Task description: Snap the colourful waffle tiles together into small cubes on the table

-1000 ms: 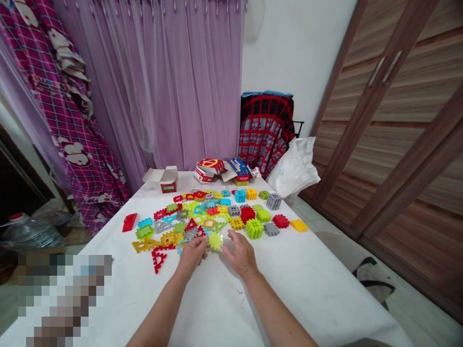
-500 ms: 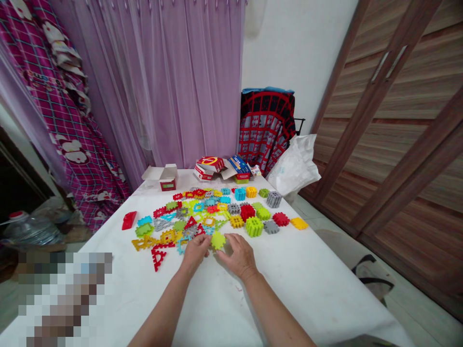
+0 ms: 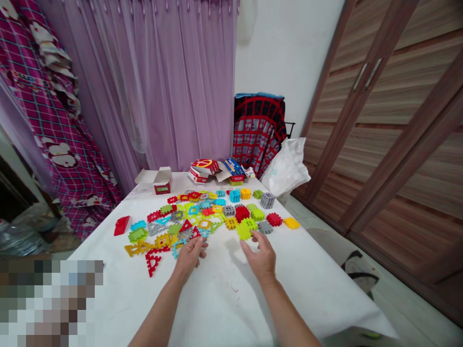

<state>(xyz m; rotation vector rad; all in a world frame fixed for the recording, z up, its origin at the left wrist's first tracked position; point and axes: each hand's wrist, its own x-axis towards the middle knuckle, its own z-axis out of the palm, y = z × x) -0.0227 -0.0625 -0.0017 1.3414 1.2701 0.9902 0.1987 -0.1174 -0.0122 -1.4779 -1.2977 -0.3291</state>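
Note:
A lime-green toothed building tile [image 3: 243, 231] is pinched at its right edge by my right hand [image 3: 263, 255]. The tile overlaps the lime stack [image 3: 251, 222] behind it; whether they touch I cannot tell. My left hand [image 3: 191, 255] is empty, its fingers loosely bent and apart, by the near side of the mixed pile. Closest to it are a blue tile [image 3: 177, 249] and red triangular frames [image 3: 196, 233]. Around the lime stack stand a red stack [image 3: 242, 213], a yellow stack [image 3: 231, 223] and grey tiles [image 3: 265, 227].
Loose pieces spread over the left of the white-covered table [image 3: 217, 299], with a red piece [image 3: 121, 225] apart. At the back are an open box [image 3: 162, 182] and torn cartons [image 3: 204, 169]. A white sack [image 3: 287, 164] stands past the right edge, near the wardrobe [image 3: 383, 130].
My right hand has carried the lime tile right to the lime stack. The left hand has let go of the tile and moved slightly left. The view has shifted a little.

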